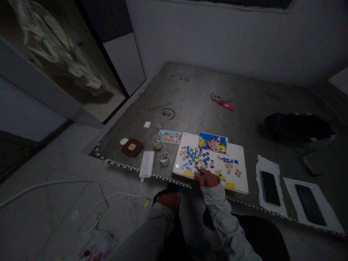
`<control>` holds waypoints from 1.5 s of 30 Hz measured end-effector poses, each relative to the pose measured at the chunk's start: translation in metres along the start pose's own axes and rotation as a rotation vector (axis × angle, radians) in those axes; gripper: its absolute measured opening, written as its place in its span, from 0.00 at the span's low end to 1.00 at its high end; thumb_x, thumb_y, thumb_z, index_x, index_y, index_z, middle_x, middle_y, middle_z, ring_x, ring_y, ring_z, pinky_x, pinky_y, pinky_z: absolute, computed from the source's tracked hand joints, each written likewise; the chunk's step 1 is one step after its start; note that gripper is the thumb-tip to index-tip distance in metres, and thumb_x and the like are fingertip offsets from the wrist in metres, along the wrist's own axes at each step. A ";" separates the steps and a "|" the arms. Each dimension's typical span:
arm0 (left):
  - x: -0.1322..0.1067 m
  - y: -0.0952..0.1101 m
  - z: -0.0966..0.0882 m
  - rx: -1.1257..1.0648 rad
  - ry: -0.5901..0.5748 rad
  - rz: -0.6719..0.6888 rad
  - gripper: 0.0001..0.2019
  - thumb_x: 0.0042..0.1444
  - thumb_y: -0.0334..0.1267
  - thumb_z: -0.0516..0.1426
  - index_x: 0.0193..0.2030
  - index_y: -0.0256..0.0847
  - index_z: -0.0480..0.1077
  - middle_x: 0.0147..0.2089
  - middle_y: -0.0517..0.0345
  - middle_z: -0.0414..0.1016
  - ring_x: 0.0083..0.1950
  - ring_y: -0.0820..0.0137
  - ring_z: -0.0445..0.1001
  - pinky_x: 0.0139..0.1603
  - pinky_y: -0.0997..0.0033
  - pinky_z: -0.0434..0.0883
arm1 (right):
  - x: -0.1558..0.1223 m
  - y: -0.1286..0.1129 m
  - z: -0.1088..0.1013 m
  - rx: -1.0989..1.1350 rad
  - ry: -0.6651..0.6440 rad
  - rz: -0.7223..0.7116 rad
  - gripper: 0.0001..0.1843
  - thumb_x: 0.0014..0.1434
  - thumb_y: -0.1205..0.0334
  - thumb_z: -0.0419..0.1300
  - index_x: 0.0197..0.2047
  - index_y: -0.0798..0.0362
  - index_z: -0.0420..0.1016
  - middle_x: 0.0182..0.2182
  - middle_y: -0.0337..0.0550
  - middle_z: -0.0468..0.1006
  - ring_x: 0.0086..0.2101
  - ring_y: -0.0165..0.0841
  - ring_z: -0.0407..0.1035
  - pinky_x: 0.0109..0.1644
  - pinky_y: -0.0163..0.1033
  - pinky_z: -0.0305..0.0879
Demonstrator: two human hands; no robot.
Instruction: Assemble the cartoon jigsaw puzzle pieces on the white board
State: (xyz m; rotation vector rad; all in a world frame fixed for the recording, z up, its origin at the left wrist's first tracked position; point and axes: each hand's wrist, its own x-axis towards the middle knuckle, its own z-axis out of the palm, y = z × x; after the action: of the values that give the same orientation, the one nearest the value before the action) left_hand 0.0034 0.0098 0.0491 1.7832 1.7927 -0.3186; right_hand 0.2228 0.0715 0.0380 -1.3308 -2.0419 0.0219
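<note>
My right hand [208, 178] reaches over the near edge of a white board [200, 176], fingertips drawn together among jigsaw pieces [193, 155]. Whatever is between those fingertips is too small and dim to make out. The loose pieces, mostly blue with some yellow and pink, form a dense cluster on the board's left half. A few small groups lie to the right, one with a yellow cartoon face [219, 175]. At the board's top lies a colourful cartoon picture card [213, 142]. My left hand [169, 201] is curled closed by my leg, off the board, with nothing visible in it.
Left of the board are another picture card [169, 137], clear cups [164, 158], a white power bank [147, 164] with a cable and a brown case [132, 147]. Two phones [270, 188] lie on white sheets at right. Farther back are a red packet [223, 103] and a dark bundle [296, 127].
</note>
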 end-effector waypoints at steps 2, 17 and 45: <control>-0.001 0.002 -0.004 0.026 -0.022 0.014 0.25 0.76 0.40 0.47 0.49 0.42 0.88 0.48 0.41 0.90 0.51 0.52 0.88 0.49 0.57 0.77 | -0.003 -0.005 0.000 0.038 -0.007 0.023 0.13 0.77 0.59 0.59 0.54 0.51 0.85 0.38 0.44 0.89 0.35 0.32 0.83 0.39 0.36 0.75; 0.000 0.002 -0.006 0.038 -0.038 0.076 0.24 0.76 0.41 0.48 0.49 0.42 0.87 0.47 0.41 0.89 0.48 0.53 0.88 0.46 0.58 0.78 | -0.033 -0.046 -0.005 0.192 0.070 0.093 0.08 0.74 0.62 0.64 0.48 0.46 0.86 0.38 0.41 0.90 0.35 0.33 0.85 0.45 0.36 0.83; -0.003 0.004 -0.013 -0.025 -0.050 0.031 0.24 0.76 0.41 0.48 0.47 0.41 0.88 0.48 0.41 0.89 0.49 0.52 0.87 0.45 0.58 0.76 | -0.035 -0.031 0.005 0.184 0.207 0.191 0.13 0.76 0.60 0.58 0.44 0.45 0.85 0.37 0.43 0.87 0.37 0.35 0.83 0.44 0.41 0.83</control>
State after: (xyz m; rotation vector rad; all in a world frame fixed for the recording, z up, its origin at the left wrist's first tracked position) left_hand 0.0037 0.0145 0.0621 1.7686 1.7250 -0.3246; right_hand 0.2032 0.0305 0.0270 -1.3481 -1.6936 0.1476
